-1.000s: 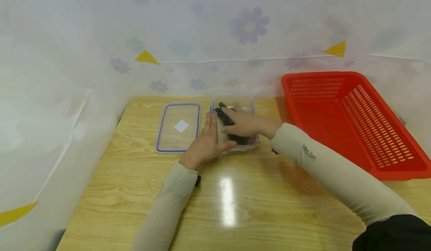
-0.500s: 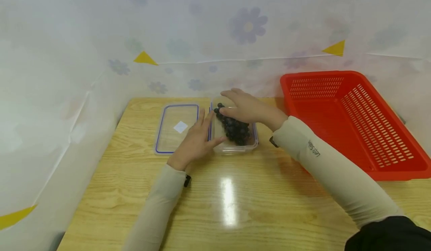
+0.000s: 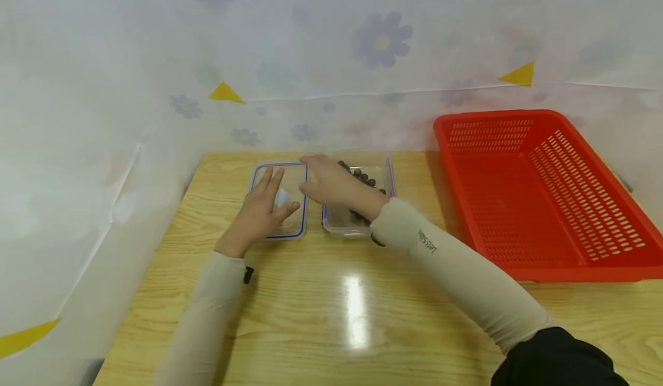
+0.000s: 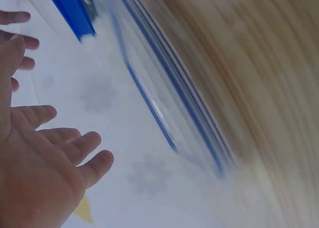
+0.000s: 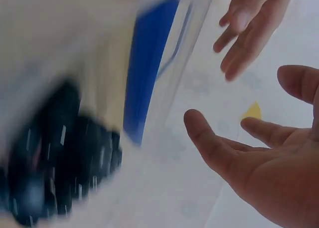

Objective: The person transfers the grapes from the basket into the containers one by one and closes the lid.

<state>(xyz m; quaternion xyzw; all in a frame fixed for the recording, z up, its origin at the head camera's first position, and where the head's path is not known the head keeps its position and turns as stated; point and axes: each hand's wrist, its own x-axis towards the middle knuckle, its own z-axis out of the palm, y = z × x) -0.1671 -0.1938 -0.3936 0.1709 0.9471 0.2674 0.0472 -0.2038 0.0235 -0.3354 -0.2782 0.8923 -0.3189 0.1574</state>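
My left hand point(image 3: 256, 216) hovers over the clear lid point(image 3: 291, 224), its fingers straight and spread, and holds nothing. The lid has a blue seal and a white label point(image 3: 282, 198) partly behind the thumb. My right hand point(image 3: 336, 187) reaches across the clear container point(image 3: 339, 228) toward the lid's right edge, its fingers extended and nothing in them. Inside the container lies a bunch of dark grapes point(image 3: 365, 178), partly hidden under the right wrist. In the right wrist view, the grapes point(image 5: 60, 158) appear blurred beside a blue clip point(image 5: 149, 68), apart from the fingers.
A large red basket point(image 3: 580, 274) stands to the right of the container. Behind the wooden table point(image 3: 305, 317) rises a white sheet point(image 3: 311, 41) with a flower pattern and yellow triangles.
Both hands have moved left. The right hand has left the grapes and now crosses over the container; the left hand has gone from the container's left side to above the lid.
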